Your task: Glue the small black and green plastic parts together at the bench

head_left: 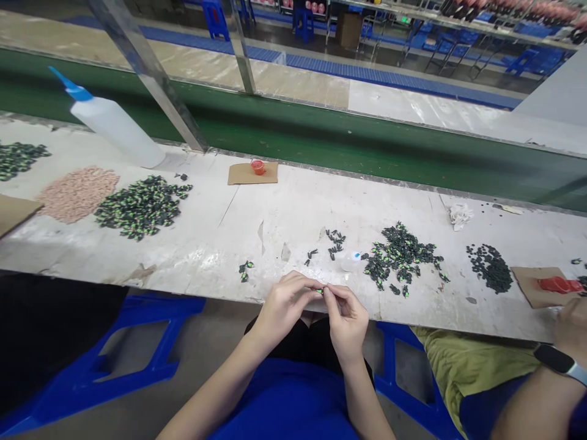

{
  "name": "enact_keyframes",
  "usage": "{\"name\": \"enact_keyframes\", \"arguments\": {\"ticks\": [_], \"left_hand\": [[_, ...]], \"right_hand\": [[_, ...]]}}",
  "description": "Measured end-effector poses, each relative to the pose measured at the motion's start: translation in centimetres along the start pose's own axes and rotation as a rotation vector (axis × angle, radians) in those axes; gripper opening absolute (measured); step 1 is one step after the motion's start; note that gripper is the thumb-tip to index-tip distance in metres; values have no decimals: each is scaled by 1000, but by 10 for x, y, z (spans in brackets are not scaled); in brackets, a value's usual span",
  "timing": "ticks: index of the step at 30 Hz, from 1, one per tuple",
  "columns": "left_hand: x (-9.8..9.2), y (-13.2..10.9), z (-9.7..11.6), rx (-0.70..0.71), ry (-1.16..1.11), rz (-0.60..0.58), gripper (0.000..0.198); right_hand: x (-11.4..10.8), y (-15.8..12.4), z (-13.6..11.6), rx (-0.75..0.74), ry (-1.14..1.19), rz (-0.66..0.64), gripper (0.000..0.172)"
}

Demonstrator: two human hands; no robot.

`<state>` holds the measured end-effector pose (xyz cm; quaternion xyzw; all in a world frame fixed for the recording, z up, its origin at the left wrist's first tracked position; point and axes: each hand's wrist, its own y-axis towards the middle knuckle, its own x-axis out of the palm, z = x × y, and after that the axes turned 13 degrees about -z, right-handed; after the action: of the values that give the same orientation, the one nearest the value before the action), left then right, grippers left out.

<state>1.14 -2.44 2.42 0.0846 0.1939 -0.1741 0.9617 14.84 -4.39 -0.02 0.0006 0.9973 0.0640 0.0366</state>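
Over the bench's front edge, my left hand (287, 305) and my right hand (345, 315) meet fingertip to fingertip. Both pinch a tiny black-and-green piece (321, 291), mostly covered by the fingers. Just beyond them lie a few loose black pieces (336, 241) and a small translucent bottle with a blue tip (351, 261). Right of that bottle spreads a pile of black-and-green pieces (403, 253). A small cluster of similar pieces (245, 270) sits to the left of my hands.
Farther left are a black-and-green pile (142, 208), a pink pile (79, 194) and a large white bottle (118, 131). A red cap-like item (257, 167) sits on cardboard (238, 175). At right are small black parts (490, 269) and a co-worker's hand (572, 327).
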Motion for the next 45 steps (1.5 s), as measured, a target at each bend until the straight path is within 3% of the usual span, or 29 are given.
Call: {"name": "enact_keyframes", "arguments": {"ticks": [7, 17, 24, 36, 41, 45], "left_hand": [[1, -1, 8, -42, -201, 12, 15], [6, 0, 19, -109, -159, 71, 13], [6, 0, 24, -75, -121, 71, 12], [10, -2, 29, -83, -98, 58, 11], [16, 1, 26, -95, -97, 25, 11], [4, 5, 18, -81, -87, -125, 23]], "right_hand": [[-5, 2, 1, -132, 5, 2, 6], [-11, 4, 1, -270, -160, 15, 10], [-22, 4, -3, -283, -179, -81, 19], [-21, 3, -5, -262, -75, -61, 17], [-23, 0, 2, -257, -139, -52, 16], [-31, -2, 12, -283, -223, -27, 24]]}}
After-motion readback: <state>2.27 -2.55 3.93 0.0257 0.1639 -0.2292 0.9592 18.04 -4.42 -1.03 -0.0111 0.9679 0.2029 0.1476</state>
